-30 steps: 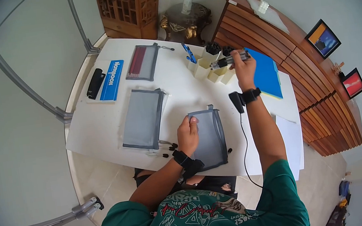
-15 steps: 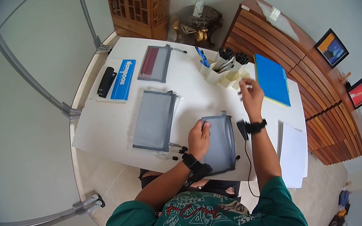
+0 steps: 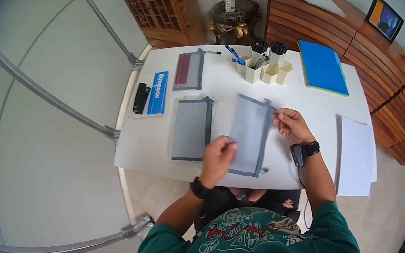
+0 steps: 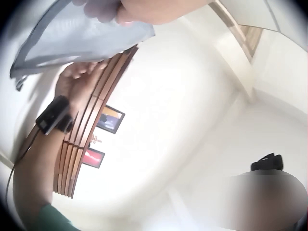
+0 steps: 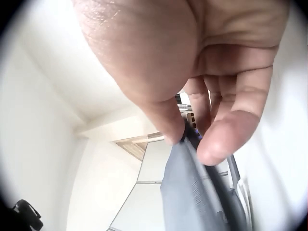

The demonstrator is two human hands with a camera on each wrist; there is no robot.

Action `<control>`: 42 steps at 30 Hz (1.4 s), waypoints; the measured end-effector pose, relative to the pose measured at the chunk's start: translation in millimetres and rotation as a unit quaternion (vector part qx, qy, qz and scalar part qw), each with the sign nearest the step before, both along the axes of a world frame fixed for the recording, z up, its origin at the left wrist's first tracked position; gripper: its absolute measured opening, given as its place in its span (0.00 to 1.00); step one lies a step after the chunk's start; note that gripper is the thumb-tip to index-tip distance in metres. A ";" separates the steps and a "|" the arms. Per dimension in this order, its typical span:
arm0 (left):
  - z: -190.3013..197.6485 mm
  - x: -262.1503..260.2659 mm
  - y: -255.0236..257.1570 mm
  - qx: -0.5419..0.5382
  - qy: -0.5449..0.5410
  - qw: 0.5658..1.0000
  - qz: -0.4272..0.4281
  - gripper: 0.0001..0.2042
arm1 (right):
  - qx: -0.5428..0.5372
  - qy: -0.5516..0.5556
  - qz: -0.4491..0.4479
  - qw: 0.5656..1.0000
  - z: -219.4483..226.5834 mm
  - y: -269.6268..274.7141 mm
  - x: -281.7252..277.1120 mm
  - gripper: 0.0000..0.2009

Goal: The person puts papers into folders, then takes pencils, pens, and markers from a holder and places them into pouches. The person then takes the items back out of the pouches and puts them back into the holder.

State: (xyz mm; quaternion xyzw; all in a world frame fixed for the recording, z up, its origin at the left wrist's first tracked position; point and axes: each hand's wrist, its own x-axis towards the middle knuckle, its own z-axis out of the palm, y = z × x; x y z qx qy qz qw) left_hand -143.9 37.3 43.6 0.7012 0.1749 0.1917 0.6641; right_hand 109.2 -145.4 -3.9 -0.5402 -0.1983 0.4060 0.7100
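A grey mesh zipper pouch (image 3: 250, 132) is tilted up over the front of the white table, blurred by motion. My left hand (image 3: 220, 157) holds it by its left side, thumb on top. At its upper right edge, my right hand (image 3: 293, 126) pinches the dark zipper border; the right wrist view shows the thumb (image 5: 168, 122) and a finger on either side of that border. Left of it lies another grey pouch (image 3: 190, 128). Farther back, a pouch (image 3: 194, 70) has dark red pencils inside.
A cream pen holder (image 3: 270, 73) with blue and black pens stands at the back. Beside it lies a blue folder (image 3: 321, 68). White paper sheets (image 3: 354, 157) rest at the right edge. A notebook (image 3: 158, 94) and black stapler (image 3: 141, 98) lie at the left.
The right hand held black pens over the holder, let them go there, then came down to the pouch edge. The left hand has raised and tilted the pouch off the table.
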 end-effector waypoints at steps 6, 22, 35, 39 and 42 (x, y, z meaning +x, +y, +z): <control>29.6 -41.1 110.7 -0.028 0.049 0.994 0.098 0.07 | -0.033 -0.042 0.009 0.999 -6.7 2.1 -1.6 0.13; -4.3 180.2 261.5 0.504 0.419 0.756 -0.002 0.29 | -0.018 -0.099 0.026 0.995 -11.9 1.6 -2.4 0.11; 6.2 180.1 248.2 0.610 0.379 0.680 0.148 0.16 | 0.001 -0.082 0.048 0.995 -19.2 2.7 -0.7 0.10; 71.0 147.2 254.2 0.621 0.299 0.680 0.249 0.14 | 0.000 -0.083 0.055 0.995 -20.7 3.1 0.1 0.11; 119.3 112.9 219.4 0.614 0.206 0.720 0.250 0.13 | 0.000 -0.098 0.059 0.993 -17.9 4.0 -2.4 0.11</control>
